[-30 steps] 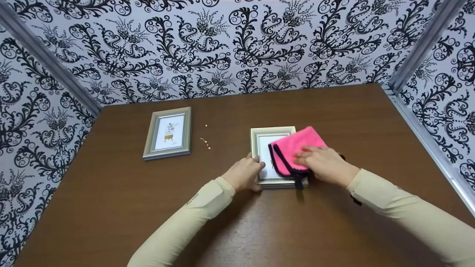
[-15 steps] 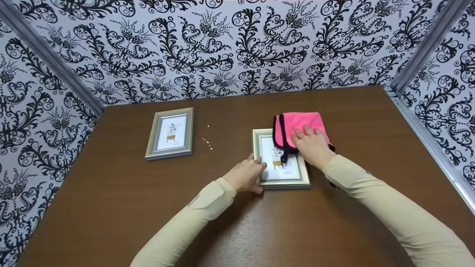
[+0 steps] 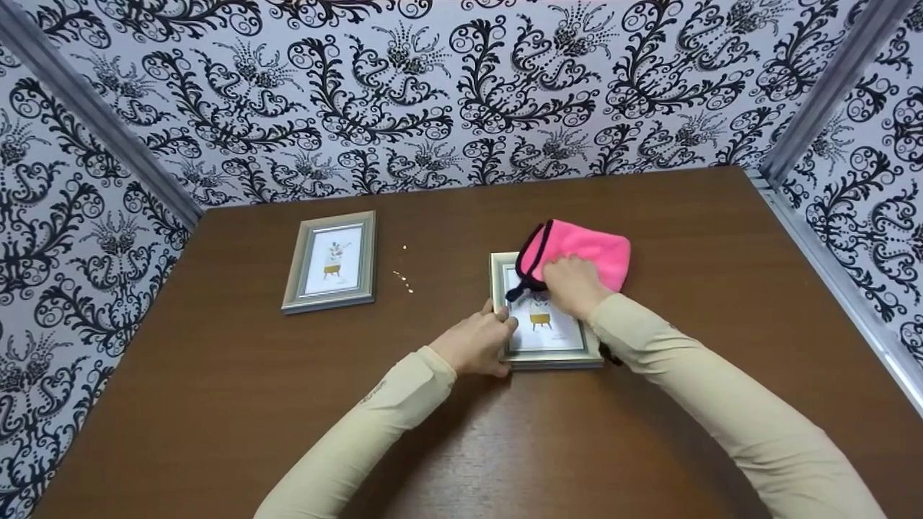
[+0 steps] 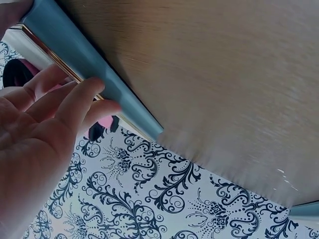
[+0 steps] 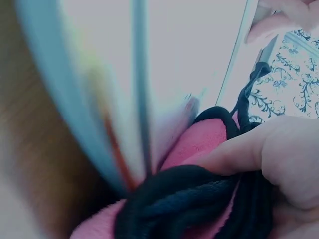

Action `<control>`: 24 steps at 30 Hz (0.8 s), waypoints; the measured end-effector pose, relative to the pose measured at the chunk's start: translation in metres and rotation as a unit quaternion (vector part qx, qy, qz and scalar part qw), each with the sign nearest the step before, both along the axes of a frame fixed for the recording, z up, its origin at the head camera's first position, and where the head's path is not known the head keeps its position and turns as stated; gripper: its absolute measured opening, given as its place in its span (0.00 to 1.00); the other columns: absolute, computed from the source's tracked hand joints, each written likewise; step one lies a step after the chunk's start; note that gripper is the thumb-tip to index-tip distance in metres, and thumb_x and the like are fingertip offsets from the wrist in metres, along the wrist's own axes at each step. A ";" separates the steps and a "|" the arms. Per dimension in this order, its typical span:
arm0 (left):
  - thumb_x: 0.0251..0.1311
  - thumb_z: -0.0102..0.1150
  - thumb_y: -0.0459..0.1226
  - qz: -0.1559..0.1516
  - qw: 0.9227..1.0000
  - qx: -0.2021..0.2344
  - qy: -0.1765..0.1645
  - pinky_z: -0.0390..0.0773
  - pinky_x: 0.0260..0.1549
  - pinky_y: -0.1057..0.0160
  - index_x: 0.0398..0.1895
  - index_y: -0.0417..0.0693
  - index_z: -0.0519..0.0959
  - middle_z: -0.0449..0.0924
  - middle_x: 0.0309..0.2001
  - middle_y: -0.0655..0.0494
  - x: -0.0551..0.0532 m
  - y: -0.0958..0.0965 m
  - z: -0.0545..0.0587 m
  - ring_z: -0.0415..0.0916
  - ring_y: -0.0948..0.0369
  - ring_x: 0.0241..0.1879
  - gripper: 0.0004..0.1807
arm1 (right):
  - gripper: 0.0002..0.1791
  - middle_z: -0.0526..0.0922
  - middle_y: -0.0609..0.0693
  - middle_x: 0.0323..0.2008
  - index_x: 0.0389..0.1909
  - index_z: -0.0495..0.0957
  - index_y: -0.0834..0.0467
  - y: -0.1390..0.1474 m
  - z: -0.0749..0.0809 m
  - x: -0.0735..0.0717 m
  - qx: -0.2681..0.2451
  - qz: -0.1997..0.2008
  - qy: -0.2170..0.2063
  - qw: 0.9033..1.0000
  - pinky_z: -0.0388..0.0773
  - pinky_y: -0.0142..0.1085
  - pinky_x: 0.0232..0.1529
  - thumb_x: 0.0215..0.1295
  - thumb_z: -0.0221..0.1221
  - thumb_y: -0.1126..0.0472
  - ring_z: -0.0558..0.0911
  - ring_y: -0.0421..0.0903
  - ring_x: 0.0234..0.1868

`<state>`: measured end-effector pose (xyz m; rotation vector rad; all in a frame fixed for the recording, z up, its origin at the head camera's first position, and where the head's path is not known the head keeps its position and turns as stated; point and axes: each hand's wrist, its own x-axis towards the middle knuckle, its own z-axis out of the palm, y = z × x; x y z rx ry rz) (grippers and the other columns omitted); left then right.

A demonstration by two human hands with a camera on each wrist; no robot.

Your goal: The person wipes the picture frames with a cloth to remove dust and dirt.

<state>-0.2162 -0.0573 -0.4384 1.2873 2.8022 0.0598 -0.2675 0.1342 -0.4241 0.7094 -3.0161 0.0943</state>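
A picture frame (image 3: 548, 339) with a pale moulding lies flat on the table, showing a print of a plant on a yellow stand. My left hand (image 3: 477, 340) holds its left side, thumb at the near corner and fingers bent on the edge; the left wrist view shows these fingertips (image 4: 92, 87) on the moulding. My right hand (image 3: 575, 285) grips a pink cloth (image 3: 595, 252) with black trim over the far right part of the frame. In the right wrist view the cloth (image 5: 199, 142) is bunched under the thumb, against the glass.
A second, matching picture frame (image 3: 330, 261) lies at the left. Several small pale flecks (image 3: 404, 277) dot the brown table (image 3: 433, 223) between the two frames. Patterned walls (image 3: 433, 94) with metal posts enclose the table's back and sides.
The right hand has swept the cloth from the frame's near right part up to its far edge, then a little left, and its fingers have curled into the cloth. The left hand stays put.
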 end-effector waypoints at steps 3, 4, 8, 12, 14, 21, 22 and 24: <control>0.42 0.75 0.45 -0.001 1.000 -0.006 0.007 0.81 0.38 0.58 0.37 0.41 0.74 0.75 0.40 0.49 0.000 0.000 0.000 0.78 0.51 0.36 0.25 | 0.09 0.78 0.61 0.29 0.34 0.77 0.69 -0.008 -0.001 0.001 -0.004 0.013 -0.003 1.000 0.79 0.49 0.30 0.50 0.62 0.72 0.79 0.59 0.31; 0.42 0.75 0.45 -0.003 1.000 -0.009 0.010 0.81 0.38 0.58 0.37 0.41 0.75 0.75 0.39 0.49 0.001 0.000 0.000 0.78 0.52 0.36 0.25 | 0.11 0.78 0.61 0.30 0.36 0.77 0.69 -0.011 -0.002 0.002 -0.009 0.019 -0.007 1.000 0.79 0.49 0.30 0.50 0.63 0.72 0.78 0.59 0.32; 0.42 0.75 0.45 -0.013 1.000 -0.010 0.019 0.80 0.38 0.58 0.37 0.42 0.75 0.76 0.38 0.50 0.001 0.000 0.001 0.78 0.52 0.36 0.24 | 0.18 0.79 0.62 0.38 0.44 0.76 0.69 -0.019 -0.006 0.001 -0.035 0.047 -0.027 0.998 0.79 0.51 0.36 0.50 0.63 0.72 0.78 0.60 0.39; 0.43 0.75 0.45 -0.026 0.999 -0.004 0.021 0.79 0.37 0.59 0.36 0.43 0.76 0.77 0.37 0.50 0.001 -0.001 0.001 0.78 0.52 0.36 0.22 | 0.25 0.78 0.64 0.51 0.56 0.73 0.68 -0.022 -0.006 -0.003 -0.089 0.082 -0.076 0.990 0.74 0.53 0.52 0.53 0.59 0.74 0.76 0.62 0.53; 0.42 0.74 0.44 -0.035 0.999 0.000 0.023 0.79 0.37 0.58 0.36 0.43 0.77 0.77 0.36 0.50 0.000 -0.001 0.000 0.78 0.53 0.35 0.21 | 0.28 0.75 0.65 0.57 0.61 0.70 0.67 -0.020 -0.006 -0.005 -0.110 0.102 -0.099 0.984 0.69 0.53 0.59 0.55 0.56 0.75 0.72 0.62 0.59; 0.43 0.74 0.43 -0.045 0.999 0.009 0.011 0.80 0.35 0.57 0.35 0.42 0.77 0.79 0.33 0.52 -0.002 -0.002 -0.001 0.80 0.54 0.32 0.20 | 0.35 0.68 0.63 0.65 0.67 0.66 0.64 -0.004 -0.004 -0.013 -0.122 0.163 -0.150 0.968 0.57 0.51 0.67 0.53 0.53 0.78 0.63 0.60 0.67; 0.43 0.74 0.43 -0.042 0.999 0.008 0.009 0.80 0.36 0.58 0.35 0.43 0.77 0.79 0.33 0.52 -0.002 -0.002 0.000 0.80 0.54 0.33 0.20 | 0.36 0.68 0.62 0.65 0.67 0.66 0.63 -0.001 -0.004 -0.014 -0.115 0.168 -0.149 0.968 0.56 0.51 0.67 0.53 0.54 0.78 0.63 0.60 0.67; 0.44 0.74 0.43 -0.038 0.999 0.006 0.006 0.80 0.39 0.58 0.35 0.43 0.78 0.80 0.34 0.52 -0.002 -0.001 0.000 0.80 0.54 0.34 0.20 | 0.35 0.70 0.61 0.64 0.67 0.68 0.60 0.004 -0.004 -0.015 -0.096 0.176 -0.136 0.970 0.58 0.51 0.66 0.53 0.56 0.77 0.65 0.59 0.67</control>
